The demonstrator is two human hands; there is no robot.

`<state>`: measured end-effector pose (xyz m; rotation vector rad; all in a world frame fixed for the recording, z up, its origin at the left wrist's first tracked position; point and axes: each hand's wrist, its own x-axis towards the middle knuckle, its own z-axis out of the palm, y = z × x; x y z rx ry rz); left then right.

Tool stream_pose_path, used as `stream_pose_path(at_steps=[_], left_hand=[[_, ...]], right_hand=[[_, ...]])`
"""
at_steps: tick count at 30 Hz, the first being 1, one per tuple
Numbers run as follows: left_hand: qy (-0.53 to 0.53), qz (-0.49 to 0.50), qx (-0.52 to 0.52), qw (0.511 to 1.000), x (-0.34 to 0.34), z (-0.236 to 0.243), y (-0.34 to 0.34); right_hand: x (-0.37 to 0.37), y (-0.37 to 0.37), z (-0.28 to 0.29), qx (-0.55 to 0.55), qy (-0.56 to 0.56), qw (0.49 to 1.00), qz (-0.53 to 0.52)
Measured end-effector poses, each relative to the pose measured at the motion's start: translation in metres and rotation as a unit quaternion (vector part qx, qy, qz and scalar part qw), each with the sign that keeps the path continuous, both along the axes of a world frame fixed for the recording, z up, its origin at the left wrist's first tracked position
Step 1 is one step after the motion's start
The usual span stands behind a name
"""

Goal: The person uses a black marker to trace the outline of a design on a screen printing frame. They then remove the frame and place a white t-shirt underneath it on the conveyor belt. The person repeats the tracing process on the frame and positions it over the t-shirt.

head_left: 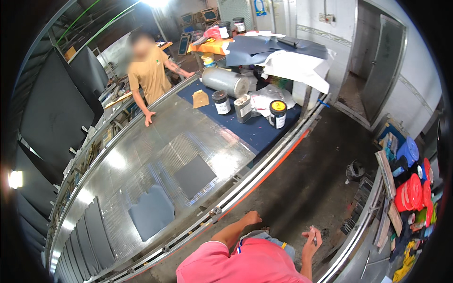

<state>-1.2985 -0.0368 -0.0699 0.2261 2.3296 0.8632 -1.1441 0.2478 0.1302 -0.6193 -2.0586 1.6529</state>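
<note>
Left hand [252,218]: curled closed, beside bench [179,127] edge | Right hand [311,239]: gripping slim item [315,241], type unclear, above floor [288,188] | Square dark sheet [195,177], ragged-edged sheet [152,213]: flat on bench, near each other | Co-worker [150,78]: bench's far side

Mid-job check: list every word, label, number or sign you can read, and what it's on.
None reads clearly.
Dark-lidded jar: white label, print too small.
Yellow-lidded jar: marks on lid and label, too small.
Rectangular can: pale label, too blurred.
Back-table jars: labels too small.
Tan shirt: tiny chest mark, unreadable.
</note>
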Motion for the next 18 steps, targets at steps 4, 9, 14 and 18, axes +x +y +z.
stream_pose_path(at_steps=[4, 9, 14, 18], left_hand=[[-0.028, 0.046, 0.019, 0.998, -0.036, -0.032, -0.025], [-0.114, 0.106, -0.103, 0.982, -0.005, -0.064, -0.046], [-0.171, 0.203, -0.141, 0.954, 0.063, -0.082, -0.047], [-0.146, 0.178, -0.144, 0.963, 0.067, -0.069, 0.014]], right_hand=[[-0.082, 0.000, -0.004, -0.016, 0.027, 0.993, 0.110], [-0.164, 0.007, 0.000, -0.031, -0.009, 0.972, 0.233], [-0.234, 0.019, -0.011, -0.068, -0.021, 0.939, 0.337], [-0.305, 0.058, -0.015, -0.013, -0.007, 0.898, 0.440]])
